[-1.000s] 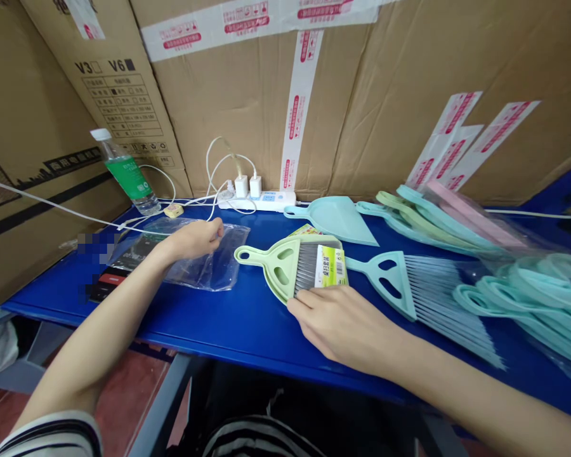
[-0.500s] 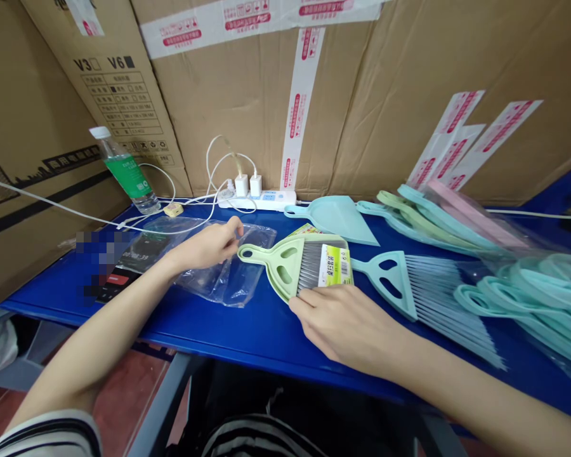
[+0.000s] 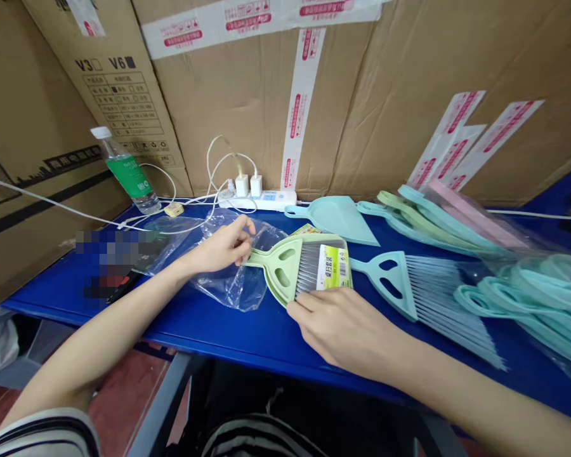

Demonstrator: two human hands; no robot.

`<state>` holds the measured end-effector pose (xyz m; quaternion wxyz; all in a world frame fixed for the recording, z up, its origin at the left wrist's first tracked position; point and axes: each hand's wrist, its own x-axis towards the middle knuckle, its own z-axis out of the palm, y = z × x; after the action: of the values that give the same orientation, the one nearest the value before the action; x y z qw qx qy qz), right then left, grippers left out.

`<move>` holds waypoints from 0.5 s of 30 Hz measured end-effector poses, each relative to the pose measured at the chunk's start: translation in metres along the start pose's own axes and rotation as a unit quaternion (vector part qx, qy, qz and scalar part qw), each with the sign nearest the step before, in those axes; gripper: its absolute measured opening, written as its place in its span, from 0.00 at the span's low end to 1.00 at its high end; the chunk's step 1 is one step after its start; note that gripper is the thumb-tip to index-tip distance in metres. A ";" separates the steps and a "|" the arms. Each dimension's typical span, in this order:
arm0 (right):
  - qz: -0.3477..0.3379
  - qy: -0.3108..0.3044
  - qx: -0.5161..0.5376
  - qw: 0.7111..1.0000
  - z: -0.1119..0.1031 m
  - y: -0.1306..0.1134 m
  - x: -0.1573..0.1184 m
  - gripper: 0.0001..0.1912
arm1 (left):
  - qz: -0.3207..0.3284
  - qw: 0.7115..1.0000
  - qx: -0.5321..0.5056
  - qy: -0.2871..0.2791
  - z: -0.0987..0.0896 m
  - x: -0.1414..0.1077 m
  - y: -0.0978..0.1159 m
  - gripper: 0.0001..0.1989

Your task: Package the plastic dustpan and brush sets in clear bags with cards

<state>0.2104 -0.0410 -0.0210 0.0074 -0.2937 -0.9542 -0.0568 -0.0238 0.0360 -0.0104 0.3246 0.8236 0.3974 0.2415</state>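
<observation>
A light green hand brush [image 3: 288, 270] with grey bristles lies nested on a matching green dustpan [image 3: 326, 238]. A yellow and white label wraps the bristles. My right hand [image 3: 340, 324] grips the near edge of this set at the bristle end, its fingertips partly hidden. At the other end, my left hand [image 3: 226, 244] has its fingers closed around the tip of the handle. Under my left hand lies a crumpled clear plastic bag [image 3: 238, 289]. A light blue brush [image 3: 394, 282] rests just right of the green set, and a light blue dustpan [image 3: 342, 219] behind it.
Several bagged dustpans and brushes [image 3: 542, 298] in blue, green and pink pile up at the right. A power strip [image 3: 276, 200] with chargers and white cables runs along the back. A water bottle [image 3: 131, 174] stands at back left. Cardboard boxes [image 3: 247, 95] wall the blue table.
My left hand has moved slightly right and its fingers have closed on the green handle's end. The plastic bag beneath has shifted and crumpled. My right hand keeps its hold.
</observation>
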 end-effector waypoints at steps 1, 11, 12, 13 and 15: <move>-0.001 0.002 0.002 1.000 0.000 0.000 0.000 0.06 | 0.010 1.000 -0.013 -0.002 0.002 0.000 0.000 0.05; 0.018 0.035 -0.012 0.999 -0.002 0.007 -0.001 0.07 | -0.158 0.894 0.416 0.057 -0.033 -0.002 0.005 0.13; 0.019 0.037 -0.014 0.999 -0.002 0.007 0.000 0.07 | -0.215 0.862 0.457 0.052 -0.038 -0.002 0.005 0.15; 0.021 0.037 -0.015 0.999 -0.002 0.008 0.000 0.07 | -0.267 0.833 0.483 0.043 -0.042 -0.002 0.004 0.17; 0.025 0.034 -0.015 0.999 -0.002 0.009 0.000 0.07 | -0.336 0.800 0.496 0.020 -0.046 -0.002 0.002 0.19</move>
<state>0.2151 -0.0341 -0.0181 0.0367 -0.3151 -0.9449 -0.0807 -0.0543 0.0490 0.0214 -0.0762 0.6821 0.7209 -0.0961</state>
